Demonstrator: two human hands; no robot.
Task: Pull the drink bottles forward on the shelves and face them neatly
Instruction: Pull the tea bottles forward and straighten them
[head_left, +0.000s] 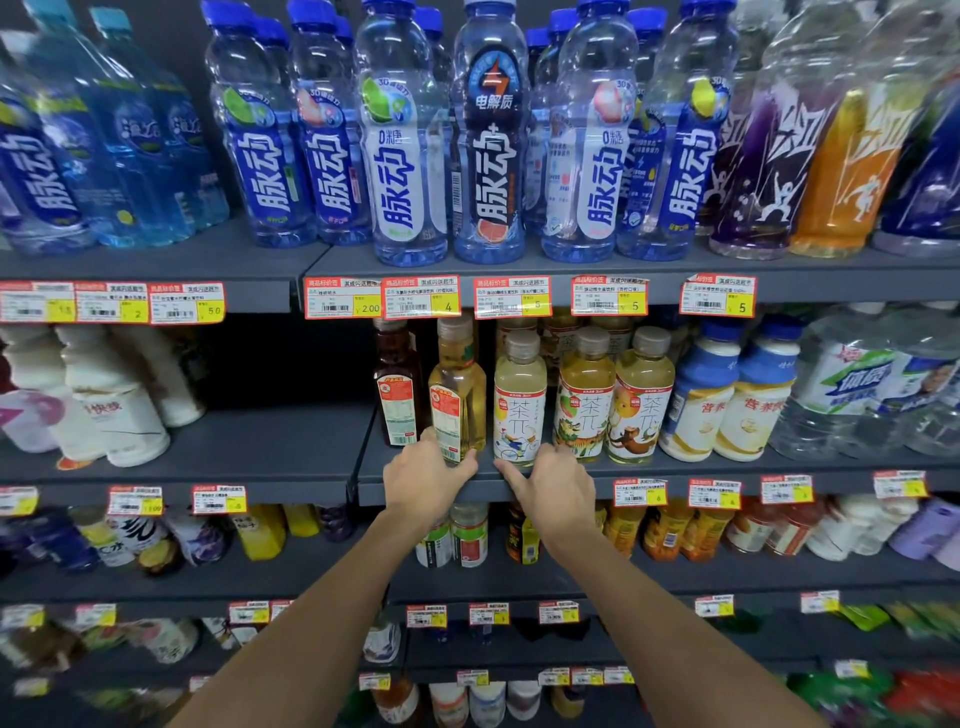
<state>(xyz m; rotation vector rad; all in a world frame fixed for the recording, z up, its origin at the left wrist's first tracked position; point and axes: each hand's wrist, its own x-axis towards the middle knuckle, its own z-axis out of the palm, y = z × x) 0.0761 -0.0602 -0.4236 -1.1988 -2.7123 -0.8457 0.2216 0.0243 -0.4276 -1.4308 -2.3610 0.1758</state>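
Note:
On the middle shelf (727, 470) stands a row of tea bottles. My left hand (423, 475) wraps the base of a pale-yellow square bottle with a red label (457, 389), thumb on its right side. My right hand (553, 488) holds the foot of a round tea bottle with a white bicycle label (519, 400), index finger under its front. A dark-brown square bottle (397, 384) stands just left, turned sideways. Two more tea bottles (584, 400) stand to the right, with others hidden behind.
Blue sports-drink bottles (400, 135) fill the shelf above, with price tags (421, 296) on its edge. White bottles (119, 410) sit on the left shelf section, beside a dark gap. White and blue milk-drink bottles (727, 389) stand right. Lower shelves hold mixed drinks.

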